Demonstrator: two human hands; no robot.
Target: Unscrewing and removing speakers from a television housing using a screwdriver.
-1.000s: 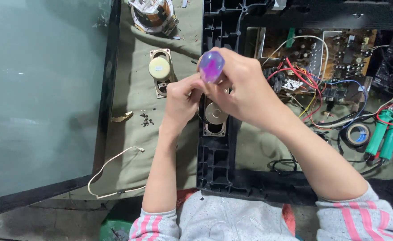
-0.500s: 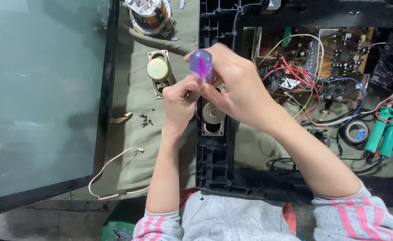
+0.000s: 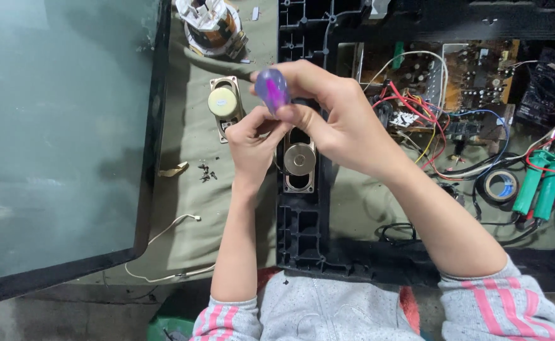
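My right hand [image 3: 340, 123] grips a screwdriver by its clear purple handle [image 3: 271, 89], held upright over the black plastic frame [image 3: 299, 221]. My left hand [image 3: 251, 142] pinches the screwdriver's shaft just below the handle; the tip is hidden behind my fingers. Directly under both hands an oval speaker [image 3: 299, 163] sits in the frame. A second oval speaker [image 3: 224, 106] lies loose on the olive cloth to the left.
A large glass screen [image 3: 56, 132] fills the left side. A circuit board with coloured wires [image 3: 441, 95] lies at the right, with a tape roll [image 3: 501, 185] and green-handled pliers [image 3: 542, 183]. Small screws [image 3: 205, 172] and a white cable [image 3: 164, 240] rest on the cloth.
Both hands and the screwdriver have shifted slightly left and down over the mounted speaker; the grip stays the same.
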